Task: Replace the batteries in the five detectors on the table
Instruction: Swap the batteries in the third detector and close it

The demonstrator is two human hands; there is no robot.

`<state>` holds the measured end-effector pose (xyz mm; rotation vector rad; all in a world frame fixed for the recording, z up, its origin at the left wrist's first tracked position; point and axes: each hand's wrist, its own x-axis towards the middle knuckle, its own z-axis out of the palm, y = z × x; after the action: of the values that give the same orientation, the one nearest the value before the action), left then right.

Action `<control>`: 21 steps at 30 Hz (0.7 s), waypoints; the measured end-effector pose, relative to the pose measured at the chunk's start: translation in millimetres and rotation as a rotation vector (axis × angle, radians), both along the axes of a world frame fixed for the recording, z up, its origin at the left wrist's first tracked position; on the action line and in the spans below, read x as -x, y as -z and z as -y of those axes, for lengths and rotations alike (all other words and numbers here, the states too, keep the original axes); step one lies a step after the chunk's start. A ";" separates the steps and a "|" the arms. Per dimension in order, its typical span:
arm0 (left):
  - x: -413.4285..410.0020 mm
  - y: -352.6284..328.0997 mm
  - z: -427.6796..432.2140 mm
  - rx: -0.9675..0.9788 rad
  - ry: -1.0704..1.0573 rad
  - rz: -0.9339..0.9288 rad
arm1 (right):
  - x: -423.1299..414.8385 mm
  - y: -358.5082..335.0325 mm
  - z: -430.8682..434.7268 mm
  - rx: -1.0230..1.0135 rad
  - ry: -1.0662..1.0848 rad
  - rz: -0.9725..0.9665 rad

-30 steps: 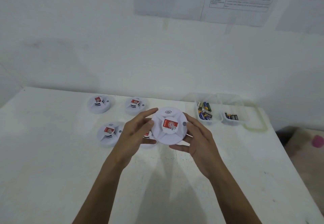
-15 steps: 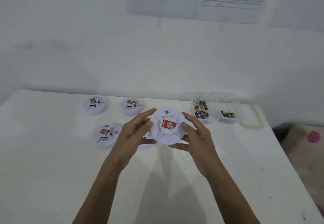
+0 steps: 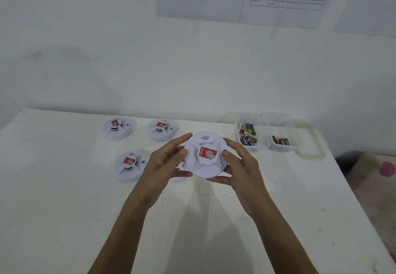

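Observation:
A round white detector (image 3: 205,156) with a red label on its centre is held above the table between both hands. My left hand (image 3: 165,164) grips its left rim, and my right hand (image 3: 242,166) grips its right rim with the thumb on top. Three more white detectors lie on the table: back left (image 3: 116,128), back middle (image 3: 162,129) and front left (image 3: 128,165). Another detector (image 3: 179,172) is mostly hidden behind my left hand. Loose batteries (image 3: 247,133) fill one clear tub, and a few darker batteries (image 3: 280,141) lie in a second one.
The two clear plastic tubs (image 3: 278,121) stand at the back right of the white table (image 3: 64,209), with a clear lid (image 3: 310,153) beside them. A white wall with taped papers rises right behind the table. The table's right edge drops to the floor.
My right thumb has slid further onto the detector's top face. The detector has tilted slightly between my hands; the rest of the shift in view comes from the camera.

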<state>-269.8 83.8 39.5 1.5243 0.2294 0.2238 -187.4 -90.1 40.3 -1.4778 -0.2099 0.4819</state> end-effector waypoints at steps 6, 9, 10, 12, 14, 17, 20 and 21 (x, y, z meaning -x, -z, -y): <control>-0.8 -0.2 -1.7 -0.006 -0.005 -0.005 | -1.5 0.3 -2.0 0.008 -0.005 0.003; -1.5 0.0 -1.6 -0.005 -0.006 -0.005 | -3.0 0.9 -3.1 0.021 -0.001 -0.011; -1.6 -0.1 -1.7 -0.005 -0.005 -0.006 | -3.1 1.2 -3.1 0.018 -0.003 -0.008; -1.9 -0.2 -2.2 -0.004 -0.004 -0.004 | -3.0 1.4 -2.8 0.005 -0.008 0.008; -2.0 -0.3 -2.8 -0.004 -0.007 -0.003 | -3.5 1.5 -2.6 -0.010 -0.020 0.017; -2.6 -0.3 -3.3 -0.001 -0.008 -0.004 | -4.8 1.7 -3.7 -0.020 -0.035 0.024; -3.4 -0.1 -3.9 0.002 -0.006 -0.004 | -5.3 2.2 -4.6 -0.026 -0.039 0.018; -3.7 0.2 -4.2 0.003 -0.007 -0.004 | -5.3 2.1 -4.5 -0.027 -0.040 0.017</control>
<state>-266.1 88.0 39.4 1.5209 0.2382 0.2257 -182.1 -85.6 38.2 -1.4541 -0.2584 0.4969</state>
